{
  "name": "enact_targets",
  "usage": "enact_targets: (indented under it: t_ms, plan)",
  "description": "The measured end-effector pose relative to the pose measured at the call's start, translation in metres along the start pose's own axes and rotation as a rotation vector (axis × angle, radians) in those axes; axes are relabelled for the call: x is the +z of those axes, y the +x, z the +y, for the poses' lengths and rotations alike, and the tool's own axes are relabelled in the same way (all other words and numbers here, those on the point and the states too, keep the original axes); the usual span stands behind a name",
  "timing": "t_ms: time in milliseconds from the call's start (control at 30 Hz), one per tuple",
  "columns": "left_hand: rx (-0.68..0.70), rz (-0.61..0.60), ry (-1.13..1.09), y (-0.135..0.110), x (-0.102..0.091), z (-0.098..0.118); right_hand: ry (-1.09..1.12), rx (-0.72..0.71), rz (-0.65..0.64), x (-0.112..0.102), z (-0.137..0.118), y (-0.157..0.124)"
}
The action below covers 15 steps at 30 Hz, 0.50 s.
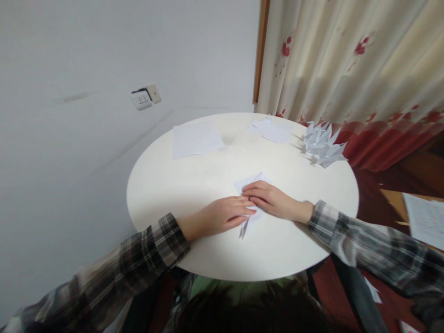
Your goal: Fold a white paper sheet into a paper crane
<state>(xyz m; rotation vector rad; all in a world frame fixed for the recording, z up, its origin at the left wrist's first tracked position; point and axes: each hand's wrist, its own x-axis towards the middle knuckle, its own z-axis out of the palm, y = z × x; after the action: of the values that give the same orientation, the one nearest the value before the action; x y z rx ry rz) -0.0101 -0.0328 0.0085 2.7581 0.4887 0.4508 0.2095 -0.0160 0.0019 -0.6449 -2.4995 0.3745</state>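
Seemingly to keep its layers flat and steady, I press the folded paper (248, 180) against the counter (194, 185), my left grip (227, 214) and right grip (272, 200) both loosely flattened, visibly pinching nothing, with the paper beneath them, showing beyond and nearer.

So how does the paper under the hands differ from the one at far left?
The near paper is folded, with pointed ends; the far-left paper lies flat. The near paper sits under the left hand and right hand; the far-left paper is untouched. Both are white, on the table.
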Motion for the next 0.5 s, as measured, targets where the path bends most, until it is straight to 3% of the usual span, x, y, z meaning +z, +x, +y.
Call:
enact_targets:
  t_ms: [333,500]
  plan:
    - [-0.377,0.292,-0.065,-0.003,0.007,0.015,-0.311,0.093,-0.043,0.006,0.011,0.008]
    - [-0.504,0.335,-0.025,0.002,0.012,0.007,-0.398,0.141,-0.064,0.005,0.011,0.01]
